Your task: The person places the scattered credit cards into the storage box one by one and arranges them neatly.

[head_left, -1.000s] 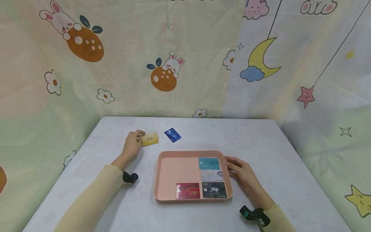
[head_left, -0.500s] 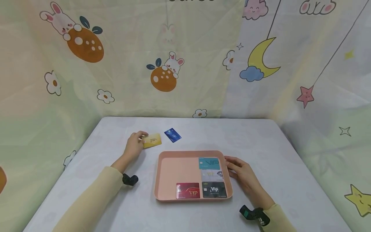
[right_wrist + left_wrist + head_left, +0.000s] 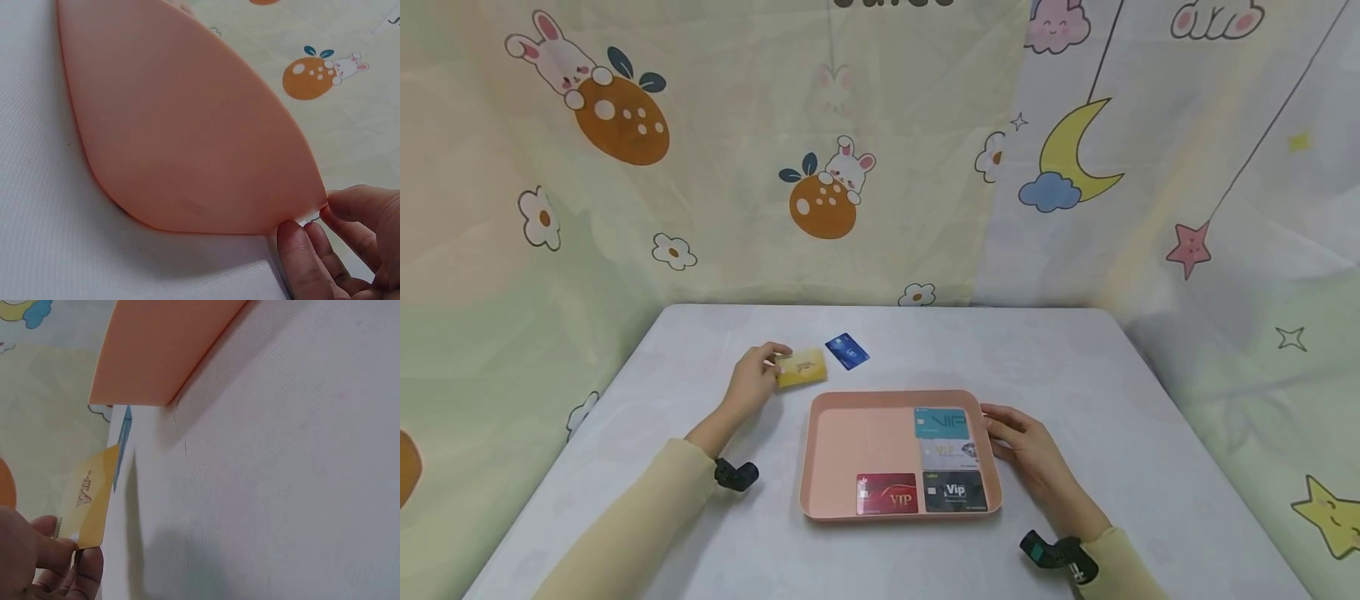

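My left hand [image 3: 752,379] pinches a gold VIP card [image 3: 802,367] by its left end. In the left wrist view the thumb and fingers hold the edge of this card [image 3: 94,500] close above the white table. Just beyond it lies a blue card [image 3: 847,351], angled on the tabletop. A pink rectangular tray [image 3: 846,400] stands in front of both. My right hand [image 3: 1030,450] rests its fingertips against the tray's right side. Seen from the right wrist, those fingers [image 3: 300,250] touch the tray's outer wall [image 3: 200,137] near the rim.
Inside the tray lie a teal card [image 3: 942,423], a silver card [image 3: 950,454] and a dark grey card [image 3: 955,492] in a column at the right. A red card [image 3: 886,494] sits left of the grey one. A printed curtain [image 3: 910,167] hangs behind the table.
My left hand has carried the gold card to the right and slightly nearer, bringing it close to the blue card. The right hand and the tray have stayed put.
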`<control>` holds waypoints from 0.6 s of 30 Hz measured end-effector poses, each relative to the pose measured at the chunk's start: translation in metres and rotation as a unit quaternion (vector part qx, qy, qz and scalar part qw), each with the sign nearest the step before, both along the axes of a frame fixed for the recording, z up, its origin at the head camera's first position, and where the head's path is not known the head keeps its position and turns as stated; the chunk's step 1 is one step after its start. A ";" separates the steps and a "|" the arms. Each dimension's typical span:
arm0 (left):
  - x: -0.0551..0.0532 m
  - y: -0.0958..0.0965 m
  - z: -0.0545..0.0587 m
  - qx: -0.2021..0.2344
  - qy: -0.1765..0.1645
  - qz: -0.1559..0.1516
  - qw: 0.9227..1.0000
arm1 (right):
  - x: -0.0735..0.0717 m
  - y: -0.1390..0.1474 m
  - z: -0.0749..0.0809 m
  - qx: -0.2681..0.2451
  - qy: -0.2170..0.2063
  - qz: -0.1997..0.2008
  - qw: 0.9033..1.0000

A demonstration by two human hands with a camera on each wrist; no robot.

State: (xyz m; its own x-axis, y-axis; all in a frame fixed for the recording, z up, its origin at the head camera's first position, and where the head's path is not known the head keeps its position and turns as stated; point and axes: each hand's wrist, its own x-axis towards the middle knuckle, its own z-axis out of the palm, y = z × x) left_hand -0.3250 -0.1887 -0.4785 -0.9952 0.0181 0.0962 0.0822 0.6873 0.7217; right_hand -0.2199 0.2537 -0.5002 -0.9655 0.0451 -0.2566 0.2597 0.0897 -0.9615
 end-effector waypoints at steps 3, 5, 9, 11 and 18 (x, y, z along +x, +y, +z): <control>0.001 0.002 0.001 0.005 0.002 -0.002 1.000 | 0.000 0.000 0.001 0.000 0.001 -0.001 1.000; 0.002 0.003 0.001 0.008 0.003 -0.004 1.000 | 0.000 0.000 0.001 0.000 0.002 0.000 1.000; 0.004 0.006 0.004 0.023 -0.003 -0.008 1.000 | 0.000 -0.001 0.001 0.001 0.001 -0.001 1.000; 0.006 0.007 0.007 0.037 -0.009 -0.010 0.999 | 0.000 -0.002 0.000 0.000 0.001 -0.002 1.000; 0.015 0.015 0.014 0.073 -0.006 -0.021 0.997 | -0.002 0.000 -0.004 0.002 -0.003 -0.004 1.000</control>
State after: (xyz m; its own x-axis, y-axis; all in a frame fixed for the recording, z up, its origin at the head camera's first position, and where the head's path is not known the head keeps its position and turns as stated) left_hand -0.3102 -0.1738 -0.4642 -0.9951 0.0455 0.0881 0.0982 0.5707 0.8153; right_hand -0.2222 0.2534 -0.5040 -0.9637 0.0543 -0.2615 0.2656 0.0922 -0.9597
